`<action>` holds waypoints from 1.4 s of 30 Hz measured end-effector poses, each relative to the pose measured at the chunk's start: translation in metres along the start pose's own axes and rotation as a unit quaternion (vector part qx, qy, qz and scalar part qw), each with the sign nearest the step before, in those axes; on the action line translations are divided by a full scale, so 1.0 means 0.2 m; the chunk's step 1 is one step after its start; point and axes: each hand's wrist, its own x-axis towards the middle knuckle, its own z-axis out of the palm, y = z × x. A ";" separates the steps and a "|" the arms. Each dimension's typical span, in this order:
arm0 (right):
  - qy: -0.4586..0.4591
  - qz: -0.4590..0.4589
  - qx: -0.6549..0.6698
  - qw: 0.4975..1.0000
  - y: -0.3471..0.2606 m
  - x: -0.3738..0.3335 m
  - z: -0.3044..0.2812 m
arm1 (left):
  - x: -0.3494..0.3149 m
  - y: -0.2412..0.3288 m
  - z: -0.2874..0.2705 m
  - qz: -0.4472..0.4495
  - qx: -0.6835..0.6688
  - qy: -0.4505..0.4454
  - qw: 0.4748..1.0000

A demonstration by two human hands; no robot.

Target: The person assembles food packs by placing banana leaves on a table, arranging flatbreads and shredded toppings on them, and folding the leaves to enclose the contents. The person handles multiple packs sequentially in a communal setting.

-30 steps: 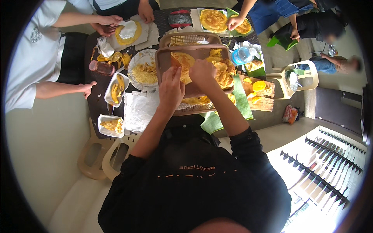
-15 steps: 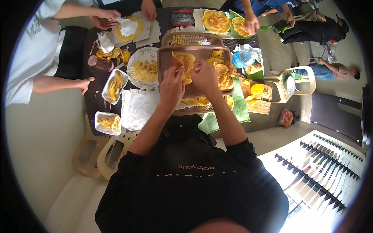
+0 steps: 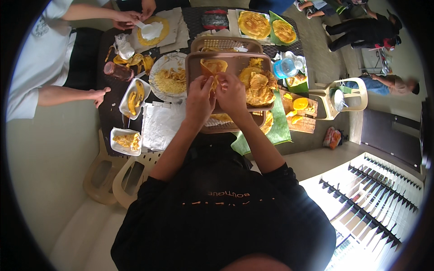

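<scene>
A thin yellow pancake (image 3: 213, 66) is gathered into a cone shape over the left part of a brown plastic tray (image 3: 191, 63). Its near edge is pinched between the fingers of my left hand (image 3: 199, 98) and my right hand (image 3: 232, 93), which almost touch. My fingers hide the lower part of the pancake. Beside my right hand, a pile of folded golden pancakes (image 3: 258, 86) fills the tray's right side. The tray rests on brown mesh baskets (image 3: 226, 43) that show behind and below it.
Left of the tray are a foil-covered plate (image 3: 156, 92) of yellow shreds, white foam trays (image 3: 122, 103) and a jar (image 3: 118, 71). To the right lie a water bottle (image 3: 284, 68), a banana leaf (image 3: 281, 128) and a cutting board (image 3: 312, 122). A co-worker's hands (image 3: 129, 19) spread white filling at far left.
The pancake has gone from a more open, spread sheet to a narrower gathered cone. My right hand has shifted left and slightly down toward my left hand. A person at far right has withdrawn from the table.
</scene>
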 end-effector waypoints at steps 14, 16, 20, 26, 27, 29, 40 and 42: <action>0.009 0.037 0.074 0.997 -0.05 -0.01 0.03 | 0.02 0.00 0.00 0.032 -0.041 0.017 0.998; 0.025 0.057 0.111 0.992 -0.05 -0.01 0.04 | 0.02 0.01 0.01 0.030 -0.039 0.016 0.999; 0.054 0.070 0.119 0.989 0.00 0.01 0.04 | 0.02 0.02 0.03 0.033 -0.015 0.014 0.999; 0.062 0.092 0.138 0.984 0.03 0.01 0.04 | 0.02 0.04 0.05 0.038 -0.011 0.015 0.999; 0.062 0.099 0.138 0.984 0.01 0.01 0.03 | 0.02 0.04 0.05 0.036 -0.012 0.013 0.999; 0.065 0.101 0.134 0.984 0.00 0.01 0.02 | 0.02 0.06 0.03 0.043 0.010 0.000 0.999; 0.061 0.095 0.114 0.987 0.04 0.00 0.02 | 0.04 0.05 0.02 0.074 0.059 -0.003 0.996; 0.076 0.066 0.097 0.990 0.07 0.00 0.02 | 0.04 0.04 0.02 0.076 0.060 0.004 0.995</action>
